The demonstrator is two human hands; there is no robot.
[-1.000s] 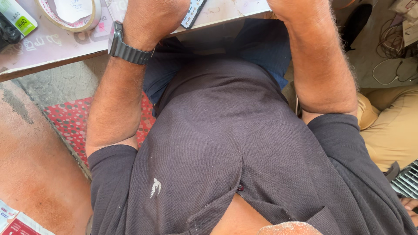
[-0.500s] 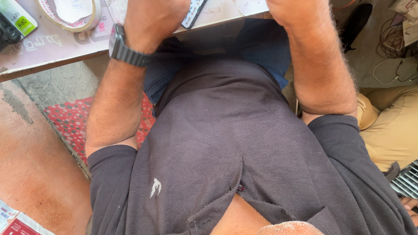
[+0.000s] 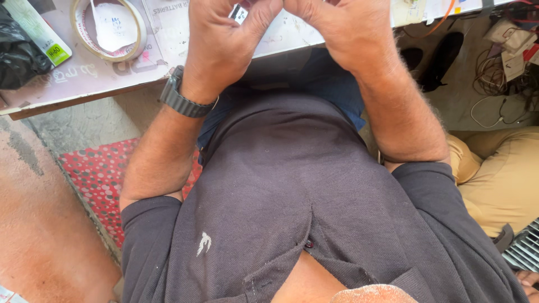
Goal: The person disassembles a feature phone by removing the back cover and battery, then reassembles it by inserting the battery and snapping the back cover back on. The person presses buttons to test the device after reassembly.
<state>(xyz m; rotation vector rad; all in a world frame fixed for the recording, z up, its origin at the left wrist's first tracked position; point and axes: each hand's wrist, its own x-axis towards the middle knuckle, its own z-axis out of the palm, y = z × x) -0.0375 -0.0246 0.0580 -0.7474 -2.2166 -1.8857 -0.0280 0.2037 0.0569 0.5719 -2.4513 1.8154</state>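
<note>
My left hand, with a dark watch on its wrist, is curled over the edge of a pale worktable. A small dark object with a light patch sits between its thumb and fingers. My right hand is closed beside it, fingertips meeting the left hand's at the top of the view. Whether the right hand also grips the small object is hidden. Both forearms rise from my dark shirt.
A roll of tape and a black bag lie on the table at the left. Cables and small boxes clutter the floor at the right. A red dotted mat lies below. A person's tan-clothed leg is at the right.
The view has tilted down, so both hands now show more fully. The hands have come closer together around the small dark object.
</note>
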